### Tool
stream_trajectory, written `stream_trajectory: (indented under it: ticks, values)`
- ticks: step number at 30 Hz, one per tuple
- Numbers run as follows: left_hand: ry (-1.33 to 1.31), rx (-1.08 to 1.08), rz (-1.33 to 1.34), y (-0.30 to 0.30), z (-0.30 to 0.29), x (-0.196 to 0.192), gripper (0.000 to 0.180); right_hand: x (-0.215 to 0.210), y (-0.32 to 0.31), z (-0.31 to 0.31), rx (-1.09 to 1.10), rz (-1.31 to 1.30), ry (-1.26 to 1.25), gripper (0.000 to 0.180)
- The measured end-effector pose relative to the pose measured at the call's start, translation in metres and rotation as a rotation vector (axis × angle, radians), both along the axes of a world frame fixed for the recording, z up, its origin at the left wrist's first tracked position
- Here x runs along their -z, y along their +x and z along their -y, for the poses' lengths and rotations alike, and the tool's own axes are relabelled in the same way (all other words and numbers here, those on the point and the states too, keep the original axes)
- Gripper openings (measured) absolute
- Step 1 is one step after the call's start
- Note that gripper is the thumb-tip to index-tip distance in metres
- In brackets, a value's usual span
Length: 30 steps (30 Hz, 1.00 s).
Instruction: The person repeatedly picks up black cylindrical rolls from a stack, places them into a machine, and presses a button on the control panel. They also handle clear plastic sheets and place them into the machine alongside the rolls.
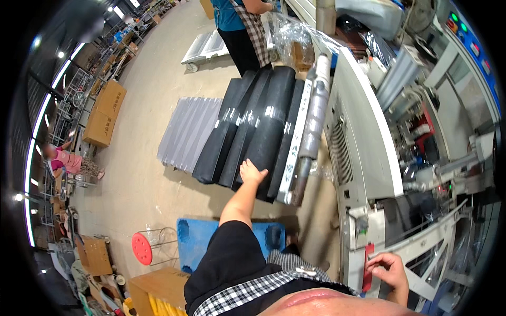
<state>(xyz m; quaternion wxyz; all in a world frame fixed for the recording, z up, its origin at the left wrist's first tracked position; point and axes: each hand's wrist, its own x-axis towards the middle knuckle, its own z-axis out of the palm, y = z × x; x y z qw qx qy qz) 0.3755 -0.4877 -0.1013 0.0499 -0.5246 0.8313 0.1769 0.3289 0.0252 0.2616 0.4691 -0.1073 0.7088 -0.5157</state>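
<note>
My left hand [253,171] reaches forward and rests on the near end of several long black rolled sheets [263,126], its fingers spread. Clear tape binds the rolls around the middle, and they lie side by side. Along their right side are a white printed strip [296,142] and a long roll in grey plastic wrap [316,113]. My right hand [389,271] is low on the right, beside a red part [367,267] of the machine. Its fingers are loosely bent and apart, with nothing visible in them; whether they touch the red part, I cannot tell.
A white machine [363,126] runs along the right. Grey ribbed panels [190,134] lie left of the rolls. Nearer stand a blue pallet [197,245], a red stool [142,248] and a carton [158,287]. One person [242,31] stands ahead, another [74,162] far left.
</note>
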Motion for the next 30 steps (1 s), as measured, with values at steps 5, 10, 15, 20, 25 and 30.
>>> stream_trajectory:
  ticks: [5, 10, 15, 20, 25, 30]
  values:
    - [0.092, 0.043, 0.191, -0.06, 0.012, 0.004, 0.125, 0.018, -0.006, 0.043, 0.112, 0.116, 0.074, 0.028]
    - [0.057, -0.035, 0.3, -0.078, 0.026, 0.007, 0.131, 0.027, -0.01, 0.063, 0.156, 0.13, 0.079, 0.032]
    - [0.118, -0.036, 0.247, -0.077, 0.032, 0.005, 0.13, 0.025, -0.011, 0.075, 0.152, 0.137, 0.106, 0.033]
    - [0.16, -0.03, 0.234, -0.079, 0.03, -0.011, 0.125, 0.014, -0.008, 0.084, 0.146, 0.141, 0.18, 0.033]
    - [0.271, 0.022, 0.132, -0.066, 0.038, -0.059, 0.118, 0.003, -0.006, 0.079, 0.101, 0.108, 0.158, 0.035]
    - [0.38, 0.136, 0.042, -0.035, 0.078, -0.127, 0.114, 0.012, -0.018, 0.1, 0.056, 0.218, -0.064, 0.038]
